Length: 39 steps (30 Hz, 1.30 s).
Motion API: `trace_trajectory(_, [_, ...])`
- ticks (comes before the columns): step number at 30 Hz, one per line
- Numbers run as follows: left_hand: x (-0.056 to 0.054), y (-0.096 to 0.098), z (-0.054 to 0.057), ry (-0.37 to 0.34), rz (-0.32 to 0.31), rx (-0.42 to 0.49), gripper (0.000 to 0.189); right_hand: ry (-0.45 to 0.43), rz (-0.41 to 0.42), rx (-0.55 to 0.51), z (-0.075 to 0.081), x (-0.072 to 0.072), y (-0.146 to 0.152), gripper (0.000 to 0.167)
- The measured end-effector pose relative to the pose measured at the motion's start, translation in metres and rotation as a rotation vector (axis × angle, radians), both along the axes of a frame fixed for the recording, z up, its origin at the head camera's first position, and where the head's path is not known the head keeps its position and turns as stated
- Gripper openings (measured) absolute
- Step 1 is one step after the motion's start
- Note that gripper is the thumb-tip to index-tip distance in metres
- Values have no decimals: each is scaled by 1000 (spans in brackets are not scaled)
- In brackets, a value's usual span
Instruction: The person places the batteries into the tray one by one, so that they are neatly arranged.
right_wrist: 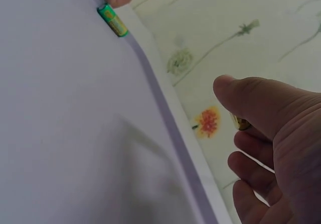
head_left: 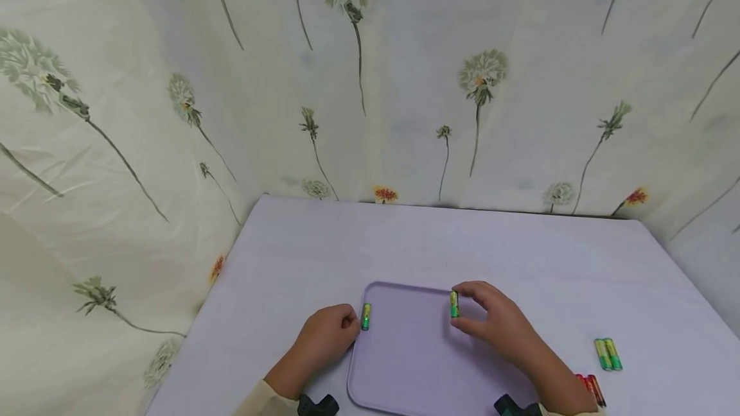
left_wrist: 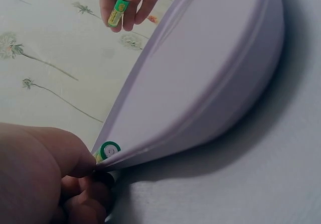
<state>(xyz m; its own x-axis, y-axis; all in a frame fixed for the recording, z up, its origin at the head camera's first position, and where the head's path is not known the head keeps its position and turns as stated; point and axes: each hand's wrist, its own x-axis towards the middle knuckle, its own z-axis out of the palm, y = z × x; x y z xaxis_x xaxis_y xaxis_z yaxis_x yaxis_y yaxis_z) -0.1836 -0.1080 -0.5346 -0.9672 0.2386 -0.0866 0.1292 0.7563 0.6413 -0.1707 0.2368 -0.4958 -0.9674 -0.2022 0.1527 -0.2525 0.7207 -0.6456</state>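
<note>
Over the upper part of a shallow lilac tray (head_left: 410,358), my right hand (head_left: 502,321) pinches a green and yellow battery (head_left: 454,304) by its ends, between thumb and fingers. The battery is raised above the tray floor. My left hand (head_left: 327,338) grips the tray's left rim, thumb on top and fingers curled below, as the left wrist view shows. Another green and yellow battery (head_left: 366,316) lies in the tray along that rim, right beside the left fingertips (left_wrist: 83,161). In the right wrist view the thumb hides most of the held battery (right_wrist: 241,122).
Two green and yellow batteries (head_left: 608,354) lie side by side on the white-covered table (head_left: 324,242), right of the tray. Nearer me are red batteries (head_left: 594,390), partly hidden by the right forearm. A flower-patterned cloth (head_left: 405,82) hangs behind and to the left.
</note>
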Motion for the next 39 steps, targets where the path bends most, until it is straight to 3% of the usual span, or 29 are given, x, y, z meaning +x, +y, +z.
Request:
trace_trajectory(13, [0, 0, 4, -3, -1, 2, 18, -82, 32, -23, -1, -8, -22, 55])
trace_trajectory(22, [1, 1, 6, 9, -2, 1, 18, -152, 64, -58, -11, -16, -34, 56])
trace_trajectory(33, [3, 1, 4, -1, -10, 17, 19, -51, 153, 32, -20, -16, -48, 52])
trace_trajectory(39, [2, 1, 4, 8, -10, 23, 18, -49, 133, 71, -24, -18, -64, 47])
